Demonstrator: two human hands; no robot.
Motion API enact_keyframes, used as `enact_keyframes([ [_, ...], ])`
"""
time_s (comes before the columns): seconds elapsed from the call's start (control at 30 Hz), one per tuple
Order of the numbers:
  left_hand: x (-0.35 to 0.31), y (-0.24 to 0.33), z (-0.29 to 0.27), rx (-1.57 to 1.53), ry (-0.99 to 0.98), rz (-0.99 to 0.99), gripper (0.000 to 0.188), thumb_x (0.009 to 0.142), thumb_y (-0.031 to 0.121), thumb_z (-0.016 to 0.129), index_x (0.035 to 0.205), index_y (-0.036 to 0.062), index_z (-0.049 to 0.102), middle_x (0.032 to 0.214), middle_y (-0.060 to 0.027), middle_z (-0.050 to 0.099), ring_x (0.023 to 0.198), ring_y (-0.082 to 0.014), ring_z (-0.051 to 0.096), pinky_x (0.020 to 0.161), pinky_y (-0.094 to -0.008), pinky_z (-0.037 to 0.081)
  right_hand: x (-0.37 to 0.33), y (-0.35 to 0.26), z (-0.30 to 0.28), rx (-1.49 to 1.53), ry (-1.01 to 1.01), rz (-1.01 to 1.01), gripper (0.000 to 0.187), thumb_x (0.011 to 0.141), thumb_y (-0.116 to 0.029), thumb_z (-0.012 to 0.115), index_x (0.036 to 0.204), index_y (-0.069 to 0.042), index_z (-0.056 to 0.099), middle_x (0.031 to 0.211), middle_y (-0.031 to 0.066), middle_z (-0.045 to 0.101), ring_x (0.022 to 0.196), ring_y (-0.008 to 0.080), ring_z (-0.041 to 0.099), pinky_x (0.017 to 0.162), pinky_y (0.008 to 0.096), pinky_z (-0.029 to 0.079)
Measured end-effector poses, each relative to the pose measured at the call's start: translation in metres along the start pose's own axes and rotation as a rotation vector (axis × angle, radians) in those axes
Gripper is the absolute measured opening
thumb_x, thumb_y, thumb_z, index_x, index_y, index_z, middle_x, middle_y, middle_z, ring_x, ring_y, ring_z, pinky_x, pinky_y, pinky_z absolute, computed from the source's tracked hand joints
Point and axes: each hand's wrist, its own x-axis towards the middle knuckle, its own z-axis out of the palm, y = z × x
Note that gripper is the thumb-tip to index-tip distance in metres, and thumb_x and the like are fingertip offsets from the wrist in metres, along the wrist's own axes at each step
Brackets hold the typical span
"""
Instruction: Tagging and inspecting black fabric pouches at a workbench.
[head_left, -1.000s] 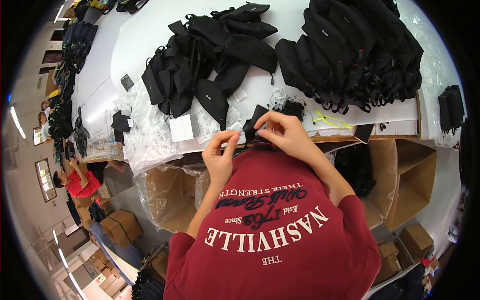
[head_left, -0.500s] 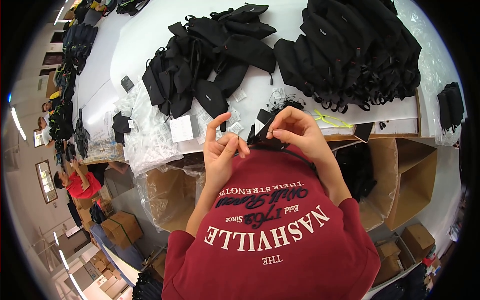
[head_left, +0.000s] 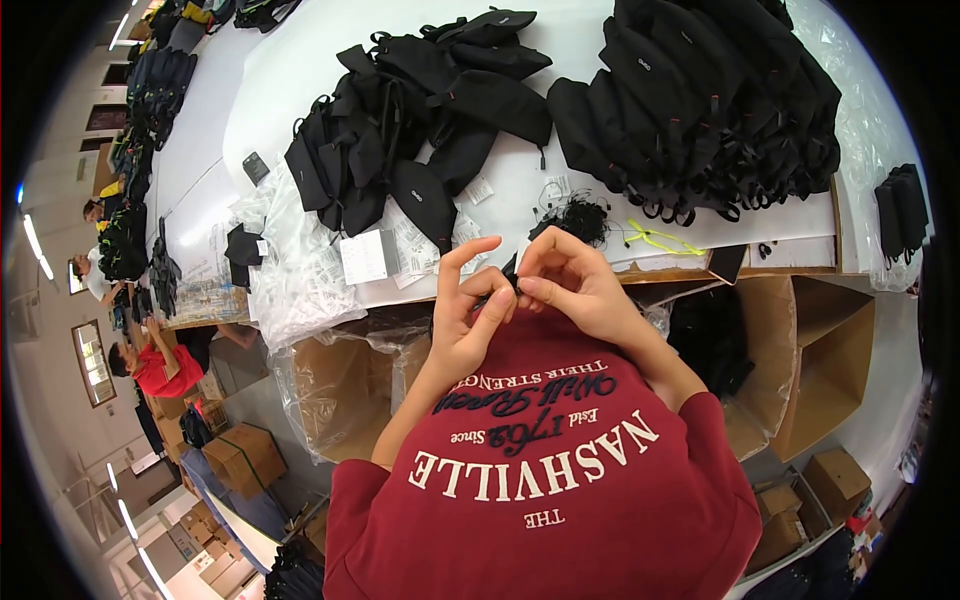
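Observation:
Close together at the table's edge, my left hand [head_left: 462, 322] and my right hand [head_left: 572, 287] meet in front of my dark red shirt. Both pinch at a small black piece [head_left: 511, 268], mostly hidden by the fingers; its kind cannot be made out. The left index finger is raised and bent, while the left thumb presses in by the right fingertips. Just beyond the right hand lies a bunch of thin black cords [head_left: 583, 218]. A black pouch [head_left: 424, 197] from the loose heap lies beyond the left hand, near white paper tags [head_left: 410, 255].
A heap of black pouches [head_left: 350, 150] and a denser stack of them [head_left: 700, 110] cover the far table. Right of my hands lie a neon yellow cord [head_left: 660, 240] and a dark flat rectangle [head_left: 727, 264]. Open cartons [head_left: 345, 390] stand below the edge. People work at far left.
My hands have come together, the left moving right and the right slightly left and down. The black item with a white tag that hung between them is now mostly out of sight.

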Motion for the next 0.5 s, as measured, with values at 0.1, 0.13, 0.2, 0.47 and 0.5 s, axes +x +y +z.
enact_keyframes([
  [0.1, -0.0005, 0.0011, 0.0008, 0.015, 0.006, -0.021, 0.048, 0.092, 0.000, 0.049, 0.134, -0.0021, 0.026, 0.070, -0.0026, 0.050, 0.064, -0.0080, 0.046, 0.063, -0.0187, 0.037, -0.0007, 0.0005, -0.0001, 0.011, 0.005, -0.014, 0.010, 0.091, -0.007, 0.058, 0.098, -0.003, 0.051, 0.084, 0.0031, 0.060, 0.076, 0.0082, 0.059, 0.068, 0.0215, 0.047],
  [0.13, -0.0009, 0.0013, 0.0010, 0.034, 0.006, -0.032, 0.048, 0.091, 0.000, 0.050, 0.134, -0.0021, 0.027, 0.070, -0.0027, 0.050, 0.064, -0.0080, 0.047, 0.063, -0.0187, 0.037, -0.0008, 0.0002, -0.0001, 0.017, 0.000, -0.017, 0.010, 0.091, -0.007, 0.058, 0.098, -0.003, 0.051, 0.084, 0.0031, 0.060, 0.077, 0.0084, 0.060, 0.068, 0.0216, 0.047],
  [0.2, -0.0009, 0.0011, 0.0010, 0.039, -0.003, -0.023, 0.049, 0.091, -0.001, 0.050, 0.134, -0.0021, 0.027, 0.070, -0.0027, 0.050, 0.064, -0.0080, 0.047, 0.063, -0.0187, 0.037, -0.0009, -0.0024, 0.0005, 0.026, -0.007, 0.001, 0.011, 0.090, -0.006, 0.059, 0.097, -0.004, 0.051, 0.085, 0.0025, 0.058, 0.077, 0.0084, 0.059, 0.068, 0.0218, 0.047],
  [0.47, -0.0022, -0.0023, 0.0001, 0.054, -0.012, 0.005, 0.048, 0.091, 0.000, 0.051, 0.133, -0.0017, 0.028, 0.070, -0.0029, 0.052, 0.065, -0.0084, 0.047, 0.064, -0.0188, 0.037, -0.0001, -0.0044, 0.0005, 0.027, -0.004, 0.002, 0.013, 0.089, -0.006, 0.061, 0.096, -0.004, 0.051, 0.083, 0.0015, 0.057, 0.075, 0.0083, 0.059, 0.067, 0.0218, 0.047],
  [0.5, -0.0019, -0.0012, 0.0009, 0.040, -0.002, -0.005, 0.048, 0.091, 0.000, 0.050, 0.133, -0.0016, 0.028, 0.070, -0.0029, 0.052, 0.065, -0.0085, 0.047, 0.064, -0.0191, 0.037, -0.0002, -0.0042, -0.0004, 0.018, -0.010, 0.002, 0.013, 0.089, -0.006, 0.061, 0.096, -0.004, 0.051, 0.083, 0.0016, 0.057, 0.075, 0.0083, 0.059, 0.067, 0.0218, 0.047],
])
